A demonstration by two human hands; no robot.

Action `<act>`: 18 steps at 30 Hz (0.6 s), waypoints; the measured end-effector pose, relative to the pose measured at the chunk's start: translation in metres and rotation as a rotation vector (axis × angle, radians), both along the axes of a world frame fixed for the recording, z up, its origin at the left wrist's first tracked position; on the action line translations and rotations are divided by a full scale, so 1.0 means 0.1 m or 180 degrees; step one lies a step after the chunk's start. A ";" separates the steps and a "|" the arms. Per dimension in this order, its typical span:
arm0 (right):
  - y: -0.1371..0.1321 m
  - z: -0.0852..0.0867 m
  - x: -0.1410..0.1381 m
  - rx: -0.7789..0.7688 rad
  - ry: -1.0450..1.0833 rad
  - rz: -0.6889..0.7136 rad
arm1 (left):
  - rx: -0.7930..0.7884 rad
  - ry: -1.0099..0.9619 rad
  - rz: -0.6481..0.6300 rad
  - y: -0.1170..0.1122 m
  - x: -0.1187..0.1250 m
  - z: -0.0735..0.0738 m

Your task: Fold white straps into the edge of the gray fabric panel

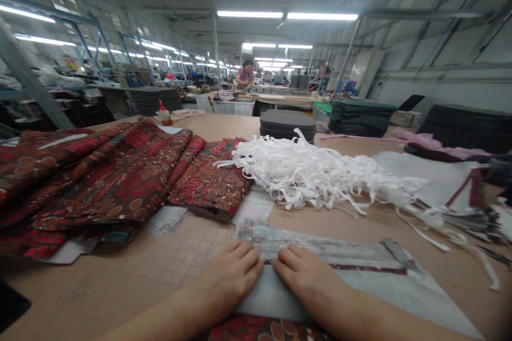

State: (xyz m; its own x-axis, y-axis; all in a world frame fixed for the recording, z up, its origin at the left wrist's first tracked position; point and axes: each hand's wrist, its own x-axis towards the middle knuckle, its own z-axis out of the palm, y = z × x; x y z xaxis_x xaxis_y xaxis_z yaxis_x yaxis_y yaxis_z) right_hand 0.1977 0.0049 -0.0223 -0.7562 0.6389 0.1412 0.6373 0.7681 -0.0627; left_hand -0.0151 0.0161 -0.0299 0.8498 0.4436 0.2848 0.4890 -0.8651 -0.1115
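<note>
My left hand (232,274) and my right hand (306,274) lie side by side, fingers flat and together, pressing down on a pale grey fabric piece (360,285) on the table. Their fingertips touch a long clear ruler-like strip (320,248) that runs across the piece toward the right. A red patterned fabric edge (264,330) shows under my wrists. Neither hand grips anything.
A heap of red patterned fabric pieces (100,181) covers the left. A pile of white strips (316,173) lies ahead. Dark grey stacks (287,125) stand behind it. Pink and grey cloth (436,146) lies at right. A person (245,74) works far off.
</note>
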 end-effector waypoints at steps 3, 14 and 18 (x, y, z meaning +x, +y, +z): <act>0.04 -0.02 0.07 -0.0124 0.0004 -0.0007 | -0.0129 -0.0087 0.0048 -0.03 -0.12 -0.05; 0.23 -0.11 -0.38 -0.0217 0.0186 0.0296 | -0.0441 -0.0822 0.0515 -0.07 -0.26 -0.12; 0.21 -0.09 -0.36 0.0119 -0.0080 0.0757 | -0.0649 -0.1087 0.0644 -0.07 -0.25 -0.15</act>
